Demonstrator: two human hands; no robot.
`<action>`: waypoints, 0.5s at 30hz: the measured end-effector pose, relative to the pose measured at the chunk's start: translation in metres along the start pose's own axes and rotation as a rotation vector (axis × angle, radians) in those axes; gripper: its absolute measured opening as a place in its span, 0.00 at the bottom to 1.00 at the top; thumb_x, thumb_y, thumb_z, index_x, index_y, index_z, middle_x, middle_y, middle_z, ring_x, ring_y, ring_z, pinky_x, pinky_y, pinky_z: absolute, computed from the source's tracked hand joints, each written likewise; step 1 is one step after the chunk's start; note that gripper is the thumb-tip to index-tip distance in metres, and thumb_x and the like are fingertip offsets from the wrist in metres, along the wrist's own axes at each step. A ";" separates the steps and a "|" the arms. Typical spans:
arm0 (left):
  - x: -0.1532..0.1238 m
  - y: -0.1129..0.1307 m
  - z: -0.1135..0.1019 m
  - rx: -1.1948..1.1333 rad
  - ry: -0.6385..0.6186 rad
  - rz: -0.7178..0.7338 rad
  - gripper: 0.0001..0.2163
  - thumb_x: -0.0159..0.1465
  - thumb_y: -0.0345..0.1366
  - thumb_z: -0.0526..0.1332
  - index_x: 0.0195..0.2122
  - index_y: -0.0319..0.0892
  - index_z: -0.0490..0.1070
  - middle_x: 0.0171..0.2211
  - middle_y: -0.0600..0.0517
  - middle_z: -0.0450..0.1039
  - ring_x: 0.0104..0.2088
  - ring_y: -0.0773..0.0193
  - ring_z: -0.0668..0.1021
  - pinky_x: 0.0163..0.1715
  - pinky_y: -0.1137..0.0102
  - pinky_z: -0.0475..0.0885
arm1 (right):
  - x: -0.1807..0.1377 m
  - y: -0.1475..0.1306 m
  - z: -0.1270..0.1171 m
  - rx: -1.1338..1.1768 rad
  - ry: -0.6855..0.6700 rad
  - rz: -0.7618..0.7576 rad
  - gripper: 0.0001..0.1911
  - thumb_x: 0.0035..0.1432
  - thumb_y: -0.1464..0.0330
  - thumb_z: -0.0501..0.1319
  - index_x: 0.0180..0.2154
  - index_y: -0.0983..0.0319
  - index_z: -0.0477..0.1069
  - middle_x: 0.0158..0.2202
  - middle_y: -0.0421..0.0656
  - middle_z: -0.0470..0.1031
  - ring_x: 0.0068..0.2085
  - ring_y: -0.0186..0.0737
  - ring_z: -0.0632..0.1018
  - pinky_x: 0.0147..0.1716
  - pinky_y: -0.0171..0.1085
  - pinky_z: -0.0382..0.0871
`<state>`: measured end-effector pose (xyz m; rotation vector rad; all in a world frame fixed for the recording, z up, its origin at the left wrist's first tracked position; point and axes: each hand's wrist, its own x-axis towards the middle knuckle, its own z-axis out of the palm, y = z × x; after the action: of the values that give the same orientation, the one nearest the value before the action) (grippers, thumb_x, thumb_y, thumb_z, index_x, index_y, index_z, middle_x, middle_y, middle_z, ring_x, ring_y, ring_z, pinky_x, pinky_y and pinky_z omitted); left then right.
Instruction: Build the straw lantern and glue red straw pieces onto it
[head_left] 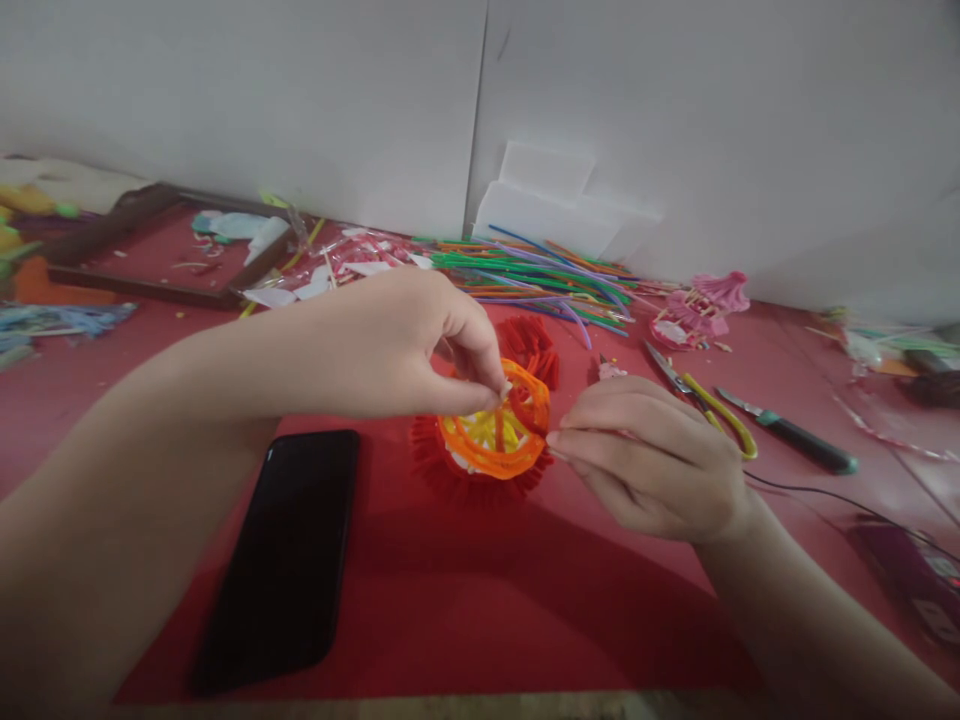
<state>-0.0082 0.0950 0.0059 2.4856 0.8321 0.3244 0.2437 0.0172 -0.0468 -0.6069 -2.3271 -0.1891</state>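
A round craft piece point(499, 466) made of orange pipe cleaners, with yellow spokes inside, stands on the red tabletop. Red fringe point(472, 490) spreads around its base, and a red pleated piece point(534, 345) sits just behind it. From the left, my left hand point(405, 350) reaches over the piece, thumb and forefinger pinched together at an orange strand near its upper rim. My right hand point(652, 455) is closed, its fingertips pinching at the right edge of the orange ring. The exact bit between each hand's fingertips is partly hidden.
A black phone point(289, 560) lies at front left. Yellow-handled scissors point(697, 395) and a green-handled knife point(802, 440) lie at right. Behind are loose pipe cleaners point(525, 270), a pink craft point(701, 310) and a dark frame point(142, 285). A cable point(817, 490) crosses the right side.
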 end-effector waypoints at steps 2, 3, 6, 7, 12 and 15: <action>-0.001 0.004 -0.001 0.010 0.000 -0.007 0.08 0.60 0.43 0.63 0.34 0.48 0.82 0.36 0.55 0.81 0.39 0.61 0.79 0.43 0.69 0.71 | 0.002 0.000 -0.001 0.044 -0.001 0.005 0.07 0.57 0.77 0.62 0.38 0.64 0.76 0.36 0.46 0.78 0.37 0.40 0.79 0.40 0.42 0.78; -0.001 0.006 -0.001 0.017 0.001 -0.009 0.09 0.61 0.42 0.63 0.34 0.47 0.82 0.36 0.55 0.81 0.39 0.61 0.79 0.43 0.69 0.70 | 0.003 -0.001 -0.001 0.084 0.000 0.016 0.06 0.57 0.75 0.63 0.38 0.64 0.76 0.36 0.47 0.78 0.37 0.40 0.79 0.40 0.42 0.78; -0.001 0.009 -0.002 0.034 -0.011 -0.003 0.09 0.62 0.39 0.62 0.35 0.45 0.82 0.36 0.55 0.81 0.38 0.63 0.79 0.42 0.70 0.69 | 0.007 -0.001 -0.002 0.188 0.034 0.104 0.06 0.58 0.73 0.63 0.39 0.64 0.76 0.36 0.47 0.78 0.38 0.40 0.79 0.40 0.41 0.77; -0.001 0.009 -0.002 0.034 -0.010 0.006 0.08 0.62 0.39 0.62 0.35 0.45 0.82 0.36 0.55 0.81 0.37 0.63 0.78 0.41 0.71 0.69 | 0.009 0.000 -0.003 0.197 0.052 0.158 0.06 0.58 0.74 0.63 0.39 0.64 0.76 0.36 0.47 0.78 0.38 0.39 0.79 0.40 0.40 0.76; 0.001 0.003 0.002 -0.003 0.007 0.058 0.06 0.61 0.39 0.64 0.34 0.49 0.81 0.34 0.57 0.81 0.35 0.63 0.78 0.39 0.70 0.68 | 0.024 0.006 -0.003 0.232 0.008 0.404 0.02 0.59 0.72 0.66 0.35 0.61 0.77 0.39 0.45 0.76 0.42 0.39 0.78 0.44 0.41 0.74; 0.001 0.001 0.004 0.001 0.000 0.068 0.06 0.61 0.39 0.64 0.34 0.50 0.81 0.33 0.58 0.81 0.34 0.65 0.78 0.37 0.70 0.67 | 0.032 0.005 -0.003 0.284 -0.055 0.434 0.01 0.58 0.71 0.66 0.33 0.59 0.77 0.41 0.45 0.74 0.44 0.41 0.77 0.46 0.44 0.73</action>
<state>-0.0055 0.0935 0.0035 2.5187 0.7486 0.3472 0.2271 0.0324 -0.0235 -0.9562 -2.1575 0.3565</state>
